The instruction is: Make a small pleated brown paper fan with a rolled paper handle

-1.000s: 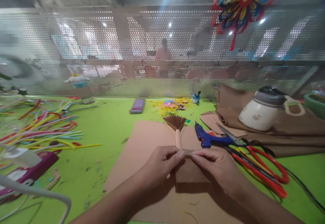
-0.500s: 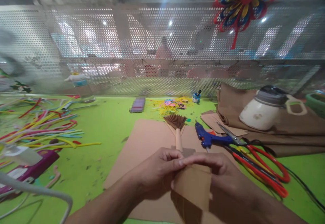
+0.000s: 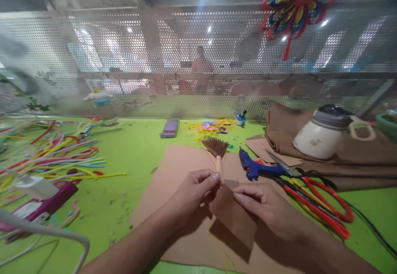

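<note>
My right hand (image 3: 260, 203) pinches a piece of brown paper (image 3: 232, 218) by its upper right edge, and the sheet hangs tilted over the cardboard. Thumb and fingers of my left hand (image 3: 198, 191) are pressed together at the paper's upper left corner, by the lower end of a pale rolled-paper stick (image 3: 219, 168); which of them it grips is partly hidden. A pleated brown paper fan (image 3: 216, 147) tops the stick. Beneath both hands lies a sheet of tan cardboard (image 3: 167, 183).
To the right are a blue glue gun (image 3: 256, 168), red-handled scissors (image 3: 331, 199), folded brown paper (image 3: 279, 129) and a white jug (image 3: 316, 135). Pipe cleaners (image 3: 62, 154) and a purple power strip (image 3: 52, 201) lie left. Yellow scraps (image 3: 207, 129) and a small blue bottle (image 3: 240, 119) sit behind.
The brown paper has turned, now showing a darker face. My right hand has shifted from fingers laid over its top to a thumb pinch, and my hands have moved slightly apart.
</note>
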`<state>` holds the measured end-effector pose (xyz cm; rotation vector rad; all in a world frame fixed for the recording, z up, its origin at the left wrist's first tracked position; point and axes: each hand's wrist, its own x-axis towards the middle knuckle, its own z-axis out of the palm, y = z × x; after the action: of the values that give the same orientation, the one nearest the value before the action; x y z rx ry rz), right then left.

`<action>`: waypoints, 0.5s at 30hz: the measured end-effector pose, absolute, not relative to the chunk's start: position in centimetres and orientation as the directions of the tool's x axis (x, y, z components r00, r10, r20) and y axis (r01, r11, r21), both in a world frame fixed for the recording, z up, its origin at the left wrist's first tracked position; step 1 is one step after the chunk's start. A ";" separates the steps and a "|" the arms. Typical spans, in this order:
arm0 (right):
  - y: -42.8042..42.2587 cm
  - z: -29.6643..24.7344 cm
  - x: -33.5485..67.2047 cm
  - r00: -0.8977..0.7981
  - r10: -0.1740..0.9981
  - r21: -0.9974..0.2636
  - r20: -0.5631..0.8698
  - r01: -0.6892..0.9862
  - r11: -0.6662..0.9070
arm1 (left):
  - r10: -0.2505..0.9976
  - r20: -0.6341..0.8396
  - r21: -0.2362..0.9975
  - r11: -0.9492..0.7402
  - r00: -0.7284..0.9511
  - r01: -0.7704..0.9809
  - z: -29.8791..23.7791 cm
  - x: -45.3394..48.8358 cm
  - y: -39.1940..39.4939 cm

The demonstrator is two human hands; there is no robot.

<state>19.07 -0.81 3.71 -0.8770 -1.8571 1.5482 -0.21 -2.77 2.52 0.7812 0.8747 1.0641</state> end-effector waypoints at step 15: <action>-0.4 2.2 18.7 -0.464 0.874 -0.892 0.141 0.323 0.315 | 0.969 -0.113 0.990 0.129 0.219 -0.060 1.4 -0.1 -2.2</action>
<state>18.69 -0.44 2.21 -1.0566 -1.9483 1.1128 -0.05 -2.15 1.44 1.1620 1.0523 0.9968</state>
